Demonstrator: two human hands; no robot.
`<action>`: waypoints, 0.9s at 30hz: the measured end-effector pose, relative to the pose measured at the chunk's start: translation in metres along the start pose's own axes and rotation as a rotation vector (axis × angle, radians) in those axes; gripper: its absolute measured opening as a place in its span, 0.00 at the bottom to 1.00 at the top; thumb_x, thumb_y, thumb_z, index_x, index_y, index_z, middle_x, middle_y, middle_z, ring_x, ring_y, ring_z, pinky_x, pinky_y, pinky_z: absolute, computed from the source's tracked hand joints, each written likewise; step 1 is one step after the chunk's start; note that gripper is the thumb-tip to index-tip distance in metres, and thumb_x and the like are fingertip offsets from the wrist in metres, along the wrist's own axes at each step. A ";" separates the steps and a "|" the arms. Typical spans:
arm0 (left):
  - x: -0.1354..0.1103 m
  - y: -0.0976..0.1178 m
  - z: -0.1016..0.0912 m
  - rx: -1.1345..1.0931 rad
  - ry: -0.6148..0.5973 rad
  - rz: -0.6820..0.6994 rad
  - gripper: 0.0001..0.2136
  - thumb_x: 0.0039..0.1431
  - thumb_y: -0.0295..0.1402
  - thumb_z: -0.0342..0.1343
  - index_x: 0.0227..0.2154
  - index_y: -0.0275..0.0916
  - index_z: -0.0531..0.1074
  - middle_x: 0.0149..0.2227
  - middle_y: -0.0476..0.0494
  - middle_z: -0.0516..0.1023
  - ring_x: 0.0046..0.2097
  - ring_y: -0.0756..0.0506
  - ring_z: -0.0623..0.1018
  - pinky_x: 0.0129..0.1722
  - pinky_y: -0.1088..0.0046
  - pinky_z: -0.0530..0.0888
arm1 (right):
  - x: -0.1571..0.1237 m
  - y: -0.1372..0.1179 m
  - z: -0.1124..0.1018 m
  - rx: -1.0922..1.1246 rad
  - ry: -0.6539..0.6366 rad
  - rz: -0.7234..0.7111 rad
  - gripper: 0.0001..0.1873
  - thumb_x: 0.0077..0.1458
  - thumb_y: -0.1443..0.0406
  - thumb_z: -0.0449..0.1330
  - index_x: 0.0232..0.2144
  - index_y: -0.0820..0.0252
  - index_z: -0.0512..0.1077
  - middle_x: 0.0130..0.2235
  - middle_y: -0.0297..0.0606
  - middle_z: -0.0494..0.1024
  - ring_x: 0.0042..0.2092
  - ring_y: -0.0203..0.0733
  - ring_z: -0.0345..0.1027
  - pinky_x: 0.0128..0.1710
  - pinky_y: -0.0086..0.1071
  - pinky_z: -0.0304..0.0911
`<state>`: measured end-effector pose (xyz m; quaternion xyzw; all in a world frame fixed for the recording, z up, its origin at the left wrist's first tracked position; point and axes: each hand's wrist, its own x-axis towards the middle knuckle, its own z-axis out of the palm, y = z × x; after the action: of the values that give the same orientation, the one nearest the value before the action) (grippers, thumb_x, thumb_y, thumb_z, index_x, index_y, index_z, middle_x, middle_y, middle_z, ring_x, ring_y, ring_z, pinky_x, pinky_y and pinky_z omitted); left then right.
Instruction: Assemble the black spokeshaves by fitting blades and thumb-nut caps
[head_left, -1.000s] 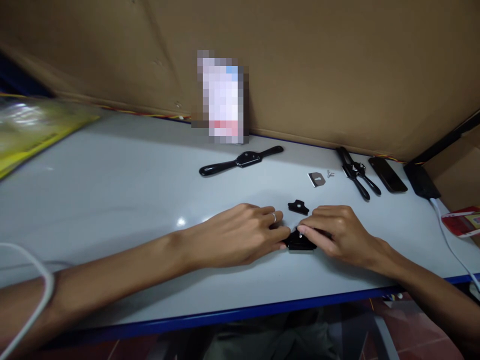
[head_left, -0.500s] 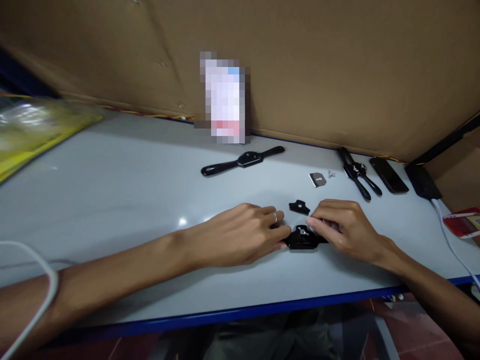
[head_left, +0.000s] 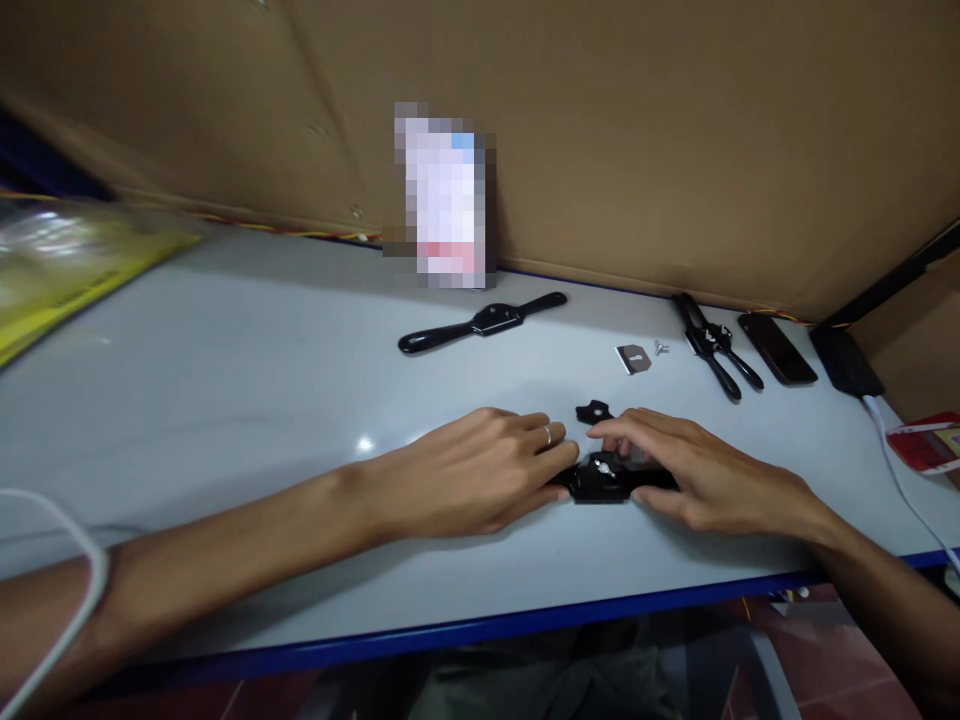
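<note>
A black spokeshave (head_left: pixel 600 485) lies on the table between my hands, its blade edge towards me and a silver wing screw (head_left: pixel 602 468) at its middle. My left hand (head_left: pixel 517 465), with a ring on one finger, is closed round the left handle. Around the right handle is my right hand (head_left: pixel 675 465), thumb at the near side and fingers reaching over the far side. Just behind the spokeshave sits a loose black cap plate (head_left: pixel 594 411), partly covered by my right fingers. Farther back are a steel blade (head_left: pixel 634 359) and a small wing screw (head_left: pixel 661 348).
Another spokeshave body (head_left: pixel 495 319) lies at the back. Two assembled spokeshaves (head_left: pixel 712 345), a phone (head_left: pixel 778 349) and a black block with a white cable (head_left: pixel 847 362) are at the back right. A yellow plastic bag (head_left: pixel 90 270) sits left; a white cable (head_left: pixel 97 570) crosses my left forearm.
My right hand has moved from a pinch beside the wing screw to the right handle, its fingers spreading over it. The wing screw has turned. My left hand stays on the left handle.
</note>
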<state>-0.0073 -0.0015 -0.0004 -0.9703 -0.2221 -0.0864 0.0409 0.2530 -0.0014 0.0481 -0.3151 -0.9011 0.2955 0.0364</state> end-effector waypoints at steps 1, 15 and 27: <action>0.000 0.000 0.000 0.001 0.004 0.003 0.08 0.71 0.37 0.48 0.38 0.39 0.66 0.32 0.48 0.74 0.31 0.46 0.75 0.26 0.67 0.66 | 0.000 0.000 0.000 -0.003 0.003 -0.009 0.33 0.55 0.76 0.57 0.61 0.54 0.60 0.51 0.41 0.73 0.51 0.44 0.67 0.52 0.41 0.64; 0.000 -0.001 0.001 0.003 0.008 0.005 0.09 0.71 0.37 0.47 0.38 0.39 0.67 0.32 0.48 0.74 0.32 0.46 0.75 0.27 0.68 0.66 | 0.003 0.003 0.000 0.000 0.004 -0.012 0.30 0.56 0.78 0.56 0.60 0.59 0.63 0.50 0.42 0.75 0.51 0.43 0.68 0.51 0.40 0.64; 0.000 -0.001 -0.001 -0.009 0.014 0.002 0.08 0.70 0.37 0.49 0.36 0.40 0.66 0.31 0.49 0.73 0.31 0.47 0.75 0.26 0.67 0.65 | -0.003 -0.002 -0.002 -0.275 0.073 -0.008 0.06 0.62 0.72 0.56 0.36 0.61 0.73 0.36 0.38 0.75 0.40 0.41 0.67 0.39 0.36 0.62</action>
<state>-0.0081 -0.0010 0.0002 -0.9701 -0.2204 -0.0944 0.0381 0.2552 -0.0037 0.0510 -0.3242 -0.9324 0.1572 0.0269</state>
